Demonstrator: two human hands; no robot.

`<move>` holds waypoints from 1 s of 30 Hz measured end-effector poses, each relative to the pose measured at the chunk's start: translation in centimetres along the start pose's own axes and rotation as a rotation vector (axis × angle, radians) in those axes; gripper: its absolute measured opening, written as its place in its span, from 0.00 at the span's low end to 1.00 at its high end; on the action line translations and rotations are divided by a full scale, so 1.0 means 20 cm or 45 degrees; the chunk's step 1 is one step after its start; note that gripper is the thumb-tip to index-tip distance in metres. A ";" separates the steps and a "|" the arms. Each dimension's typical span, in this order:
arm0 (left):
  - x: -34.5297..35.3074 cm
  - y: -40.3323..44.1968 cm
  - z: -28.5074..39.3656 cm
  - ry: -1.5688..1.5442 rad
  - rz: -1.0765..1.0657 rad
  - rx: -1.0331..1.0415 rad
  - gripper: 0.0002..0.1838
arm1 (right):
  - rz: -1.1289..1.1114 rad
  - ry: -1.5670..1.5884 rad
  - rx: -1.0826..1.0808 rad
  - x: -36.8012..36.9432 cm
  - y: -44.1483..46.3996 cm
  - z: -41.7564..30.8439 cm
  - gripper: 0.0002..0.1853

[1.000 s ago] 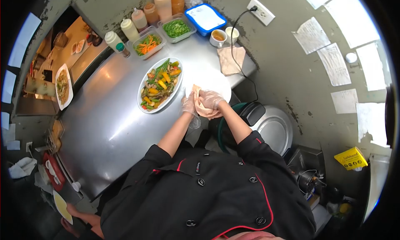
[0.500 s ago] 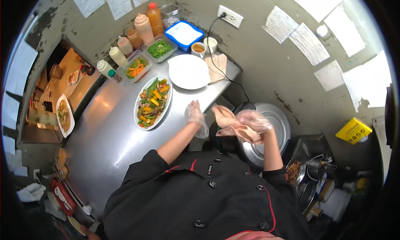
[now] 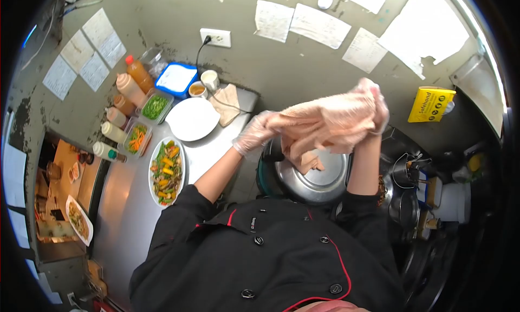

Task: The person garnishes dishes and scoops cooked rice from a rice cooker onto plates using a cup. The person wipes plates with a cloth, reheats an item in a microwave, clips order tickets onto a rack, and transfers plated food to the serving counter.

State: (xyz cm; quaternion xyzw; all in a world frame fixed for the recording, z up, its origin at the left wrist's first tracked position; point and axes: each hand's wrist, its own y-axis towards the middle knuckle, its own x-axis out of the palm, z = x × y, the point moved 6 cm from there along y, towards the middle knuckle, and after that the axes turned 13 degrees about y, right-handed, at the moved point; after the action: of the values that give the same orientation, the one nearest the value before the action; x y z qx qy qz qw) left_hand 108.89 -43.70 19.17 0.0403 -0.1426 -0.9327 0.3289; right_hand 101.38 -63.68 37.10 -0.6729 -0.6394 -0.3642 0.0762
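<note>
One pinkish cloth (image 3: 330, 120), held bunched above a metal lid (image 3: 325, 183): left hand (image 3: 257, 133), gloved, fingers pinching one end; right hand (image 3: 381, 113), gloved, fingers closed on the other. Any shift calls for both grips. Desk (image 3: 116, 220): white plate (image 3: 192, 120), oval dish (image 3: 182, 174).

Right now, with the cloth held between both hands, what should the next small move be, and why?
Probably bring the left hand toward the right hand to fold the pink cloth: it spans both gloved hands in loose, uneven folds, and an end hangs over the round metal lid.
</note>
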 end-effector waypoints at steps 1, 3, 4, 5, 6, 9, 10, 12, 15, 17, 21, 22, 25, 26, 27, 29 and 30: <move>-0.02 0.03 0.07 -0.242 0.038 -0.061 0.26 | -0.251 -0.009 0.012 -0.03 -0.01 -0.08 0.19; -0.01 0.11 0.23 -0.258 0.035 0.095 0.23 | -0.190 -0.380 0.558 -0.28 -0.01 -0.06 0.25; 0.00 0.17 0.30 -0.123 -0.012 0.150 0.22 | -0.404 -0.628 0.403 -0.15 -0.01 -0.06 0.27; 0.02 0.23 0.37 0.012 -0.058 0.197 0.21 | -0.363 -0.609 0.343 -0.07 -0.01 -0.01 0.31; 0.09 0.32 0.45 0.233 -0.211 0.179 0.18 | -0.369 -0.396 0.456 -0.03 -0.02 0.09 0.39; 0.16 0.48 0.57 0.488 -0.268 -0.232 0.17 | -0.541 -1.263 0.147 0.01 0.06 0.24 0.37; 0.11 0.54 0.58 0.595 -0.364 -0.133 0.18 | -0.514 -0.952 0.221 0.05 0.11 0.20 0.33; 0.00 0.61 0.61 0.416 -0.494 -0.004 0.23 | -0.540 -0.716 0.159 0.11 0.23 0.08 0.23; -0.26 0.84 0.81 0.199 -0.158 0.164 0.23 | -0.367 -1.411 -0.246 0.12 0.52 -0.13 0.14; -0.38 1.01 0.96 0.266 0.193 0.340 0.14 | -0.089 -1.763 -0.768 0.17 0.71 -0.22 0.13; -0.50 1.36 0.83 0.605 0.408 0.221 0.11 | 0.059 -2.147 -0.957 0.10 0.98 -0.14 0.16; -0.47 1.35 0.80 0.711 0.476 0.217 0.11 | 0.117 -2.100 -0.933 0.05 0.97 -0.08 0.16; -0.34 1.19 0.65 0.872 0.562 0.481 0.16 | 0.249 -2.160 -0.831 0.01 0.79 0.13 0.19; -0.31 1.14 0.50 0.694 0.457 0.555 0.19 | 0.256 -2.315 -0.762 0.07 0.63 0.19 0.20; -0.29 1.00 0.44 0.903 0.493 0.560 0.22 | 0.241 -2.469 -1.064 0.08 0.48 0.29 0.21; -0.21 0.64 0.38 1.723 0.680 0.479 0.30 | -0.257 -2.339 -0.885 -0.07 0.20 0.70 0.24; -0.21 0.46 0.28 1.626 0.782 0.394 0.28 | -0.612 -2.082 -0.722 -0.16 0.05 0.93 0.28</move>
State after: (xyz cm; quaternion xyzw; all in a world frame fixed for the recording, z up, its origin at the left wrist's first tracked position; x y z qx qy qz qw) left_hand 116.75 -46.62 27.24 0.5812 -0.0579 -0.5619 0.5857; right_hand 109.97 -55.81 22.09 -0.5636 -0.5034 0.0783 -0.6502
